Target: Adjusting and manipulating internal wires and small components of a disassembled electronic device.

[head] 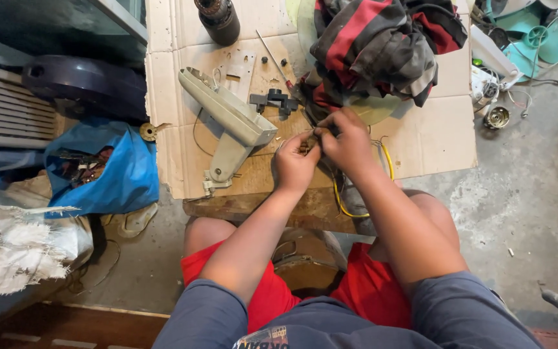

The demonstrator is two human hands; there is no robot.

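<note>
Hands, two: left hand (pixel 295 165) and right hand (pixel 347 139) pinch one small part (pixel 307 147).

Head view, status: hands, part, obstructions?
Left hand and right hand pinch one small part together. Yellow wire runs beneath. Grey housing lies alongside, apart.

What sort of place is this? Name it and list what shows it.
Probably an informal appliance repair spot on a concrete floor. Both hands work a small part over a cardboard-covered bench, beside a grey plastic housing, a screwdriver and teal fan parts.
</note>
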